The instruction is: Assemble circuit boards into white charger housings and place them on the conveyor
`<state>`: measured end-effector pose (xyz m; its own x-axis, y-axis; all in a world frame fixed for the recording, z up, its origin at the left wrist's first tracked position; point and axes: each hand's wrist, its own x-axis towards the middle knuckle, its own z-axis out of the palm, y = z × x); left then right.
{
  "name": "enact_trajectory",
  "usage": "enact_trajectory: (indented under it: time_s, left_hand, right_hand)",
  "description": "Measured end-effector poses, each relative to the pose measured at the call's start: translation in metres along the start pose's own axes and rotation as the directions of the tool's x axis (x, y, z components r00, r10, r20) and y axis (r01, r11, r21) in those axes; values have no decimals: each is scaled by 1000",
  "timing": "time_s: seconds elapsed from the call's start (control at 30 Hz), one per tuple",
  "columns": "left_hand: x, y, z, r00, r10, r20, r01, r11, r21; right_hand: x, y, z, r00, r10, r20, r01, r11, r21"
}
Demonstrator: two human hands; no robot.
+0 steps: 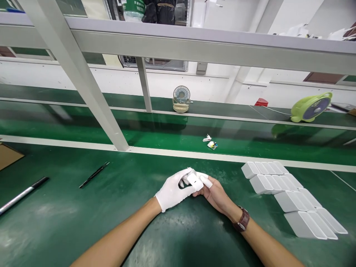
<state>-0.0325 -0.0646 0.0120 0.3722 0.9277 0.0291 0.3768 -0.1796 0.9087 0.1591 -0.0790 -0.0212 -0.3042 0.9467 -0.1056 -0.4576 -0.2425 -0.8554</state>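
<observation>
My left hand (174,189), in a white glove, has its thumb and fingers closed around a small white plastic casing (195,181) with a short dark slot in its end face. From the other side my right hand (215,193) grips the same casing, white covers on its fingertips and a brown watch at the wrist. The casing is held tilted, a little above the green table (155,237). Some of the fingers behind it are hidden. Right of the hands, several white open-ended plastic shells (303,224) lie in stepped rows.
Black tweezers (94,174) and a silver-black rod (23,195) lie to the left, near a cardboard piece (9,155). Beyond the pale rail sit small electronic parts (212,145). A slanted post (83,81) rises at left. Farther back stand a small fan (181,95) and a green fan (311,107).
</observation>
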Motion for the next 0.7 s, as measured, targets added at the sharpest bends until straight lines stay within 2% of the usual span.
enact_trajectory:
  time_s: [0.2, 0.27, 0.33, 0.4, 0.47, 0.5, 0.6, 0.7]
  left_hand:
    - [1, -2, -2, 999, 28, 22, -28, 1000, -5]
    - [2, -3, -2, 999, 23, 37, -22, 1000, -12]
    - [4, -5, -2, 999, 12, 38, -11, 1000, -16]
    - [6, -6, -2, 1000, 4, 26, -4, 1000, -15]
    - [7, -7, -2, 1000, 15, 19, -15, 1000, 1]
    - [7, -7, -2, 1000, 26, 15, -26, 999, 22]
    - [7, -10, -3, 998, 65, -19, -62, 991, 117]
    - [5, -14, -4, 999, 39, -30, -34, 991, 131]
  right_hand:
    - [0, 4, 0, 999, -46, -5, 46, 998, -51]
    - [1, 6, -1, 995, -94, -22, 89, 983, -160]
    - [2, 6, -4, 981, -194, -22, 176, 926, -334]
    - [1, 3, -6, 934, -355, 31, 318, 791, -524]
    - [-1, -2, -8, 851, -502, 154, 460, 571, -680]
    - [-3, -5, -8, 811, -537, 234, 511, 455, -729]
    - [-8, -9, -7, 751, -495, 436, 585, 193, -788]
    - [-9, -7, -6, 734, -460, 499, 594, 79, -801]
